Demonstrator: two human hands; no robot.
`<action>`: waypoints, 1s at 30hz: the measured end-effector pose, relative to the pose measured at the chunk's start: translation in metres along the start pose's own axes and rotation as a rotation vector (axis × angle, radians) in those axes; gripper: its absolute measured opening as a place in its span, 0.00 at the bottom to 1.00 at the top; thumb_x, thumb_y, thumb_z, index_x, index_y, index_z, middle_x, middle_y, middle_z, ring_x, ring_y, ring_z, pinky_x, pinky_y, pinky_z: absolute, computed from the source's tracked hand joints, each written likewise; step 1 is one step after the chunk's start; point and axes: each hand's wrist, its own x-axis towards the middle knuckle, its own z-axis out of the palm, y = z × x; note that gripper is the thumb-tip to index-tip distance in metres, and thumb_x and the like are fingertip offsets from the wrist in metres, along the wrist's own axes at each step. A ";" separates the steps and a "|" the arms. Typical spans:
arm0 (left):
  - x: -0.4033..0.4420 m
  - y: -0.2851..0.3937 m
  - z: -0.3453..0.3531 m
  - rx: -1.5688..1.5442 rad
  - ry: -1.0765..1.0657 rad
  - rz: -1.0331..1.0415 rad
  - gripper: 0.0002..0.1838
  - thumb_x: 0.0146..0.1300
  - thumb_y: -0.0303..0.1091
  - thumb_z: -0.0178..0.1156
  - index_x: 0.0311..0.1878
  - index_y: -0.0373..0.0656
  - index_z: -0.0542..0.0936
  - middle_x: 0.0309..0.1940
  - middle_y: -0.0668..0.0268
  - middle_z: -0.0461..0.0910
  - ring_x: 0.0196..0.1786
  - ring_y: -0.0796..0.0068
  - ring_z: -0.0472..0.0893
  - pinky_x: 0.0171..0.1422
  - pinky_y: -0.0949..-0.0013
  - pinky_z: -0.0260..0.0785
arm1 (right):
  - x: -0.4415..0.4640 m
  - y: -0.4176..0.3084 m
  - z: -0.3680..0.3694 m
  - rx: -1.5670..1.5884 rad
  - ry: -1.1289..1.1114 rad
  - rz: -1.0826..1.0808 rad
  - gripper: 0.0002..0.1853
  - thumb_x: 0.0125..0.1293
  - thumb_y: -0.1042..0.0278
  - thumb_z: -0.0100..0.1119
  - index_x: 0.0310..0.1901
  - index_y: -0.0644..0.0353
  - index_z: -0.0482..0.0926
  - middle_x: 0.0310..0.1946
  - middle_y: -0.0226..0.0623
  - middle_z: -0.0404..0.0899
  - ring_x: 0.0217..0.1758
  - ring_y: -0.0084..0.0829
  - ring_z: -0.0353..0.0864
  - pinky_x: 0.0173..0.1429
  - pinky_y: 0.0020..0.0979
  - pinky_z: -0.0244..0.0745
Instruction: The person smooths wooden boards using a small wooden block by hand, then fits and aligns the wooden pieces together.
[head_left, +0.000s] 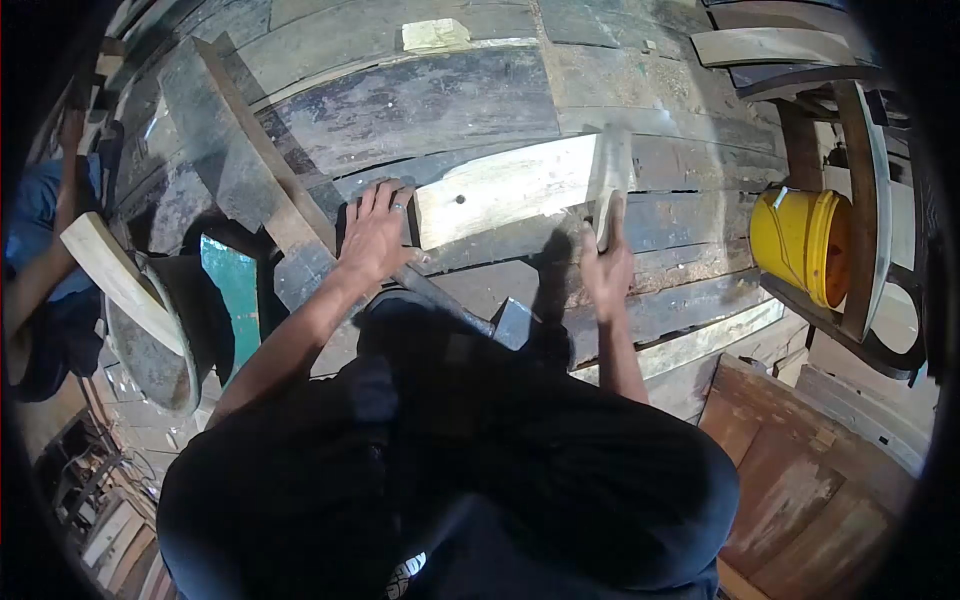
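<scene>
My left hand (377, 232) lies with its fingers stretched out beside the left end of a pale wooden board (510, 190) with a dark round spot. Whether it touches the board's edge is hard to tell. My right hand (608, 272) is wrapped round the pale handle of a tool (612, 165). The tool's upper part is smeared by motion over the board's right end, so its kind does not show. Below my left hand, a dark bar (445, 298) slants toward a flat grey metal piece (514, 324) near my knees.
A heavy timber beam (245, 150) lies left, near a green panel (232, 300). A yellow bucket (790, 240) rests on its side at right. Wood pieces, including an offcut (435, 36), lie around on the plank floor (640, 90). Another person's arm (45, 275) shows at far left.
</scene>
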 end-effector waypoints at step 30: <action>-0.003 -0.001 0.000 -0.011 0.013 0.029 0.61 0.44 0.50 0.88 0.80 0.41 0.67 0.74 0.55 0.68 0.79 0.51 0.65 0.79 0.46 0.60 | -0.002 -0.012 -0.009 0.009 -0.031 -0.006 0.41 0.74 0.53 0.65 0.86 0.40 0.60 0.33 0.61 0.86 0.37 0.64 0.89 0.43 0.59 0.84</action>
